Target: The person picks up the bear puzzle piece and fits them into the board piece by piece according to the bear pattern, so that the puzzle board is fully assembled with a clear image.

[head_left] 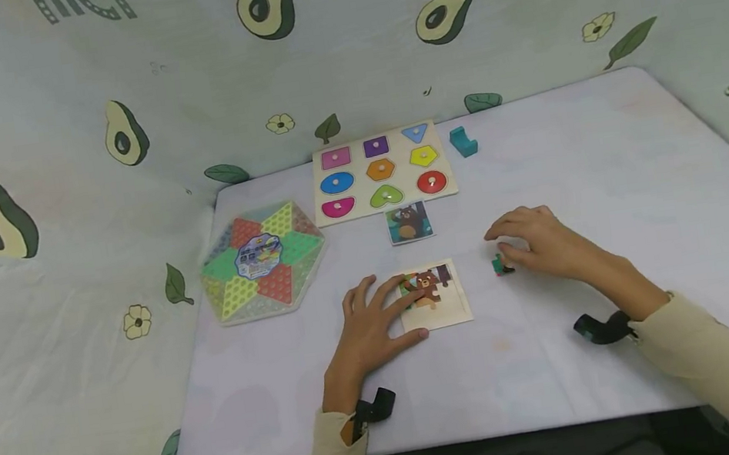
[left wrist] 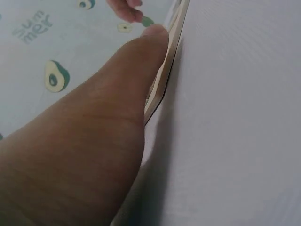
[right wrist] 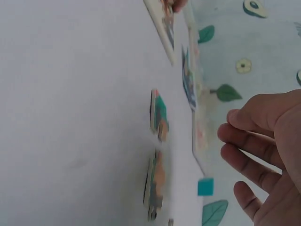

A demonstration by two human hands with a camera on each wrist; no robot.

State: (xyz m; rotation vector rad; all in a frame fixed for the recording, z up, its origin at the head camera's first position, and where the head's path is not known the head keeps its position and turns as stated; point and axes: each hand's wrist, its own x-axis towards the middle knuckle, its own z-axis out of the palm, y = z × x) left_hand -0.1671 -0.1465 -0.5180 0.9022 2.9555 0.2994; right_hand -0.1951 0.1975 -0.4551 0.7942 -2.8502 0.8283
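Observation:
My left hand (head_left: 372,327) rests on a wooden jigsaw board (head_left: 449,313) with its fingers spread. Bear puzzle pieces (head_left: 425,281) sit in the board's upper part, partly covered by those fingers. In the left wrist view, the thumb lies along the board's edge (left wrist: 162,87). To the right, my right hand (head_left: 541,241) hovers over loose puzzle pieces (head_left: 499,265), fingers loosely bent. The right wrist view shows that hand (right wrist: 270,146) with nothing visible between thumb and fingers; a green-and-tan piece (right wrist: 159,113) and more pieces (right wrist: 154,183) lie on the table.
A bear picture card (head_left: 409,223) lies behind the jigsaw board. Farther back is a shape-knob board (head_left: 357,152), with a teal block (head_left: 463,142) beside it. A hexagonal game board (head_left: 303,290) with coloured triangles lies at left. A patterned cloth wall (head_left: 354,50) borders the table.

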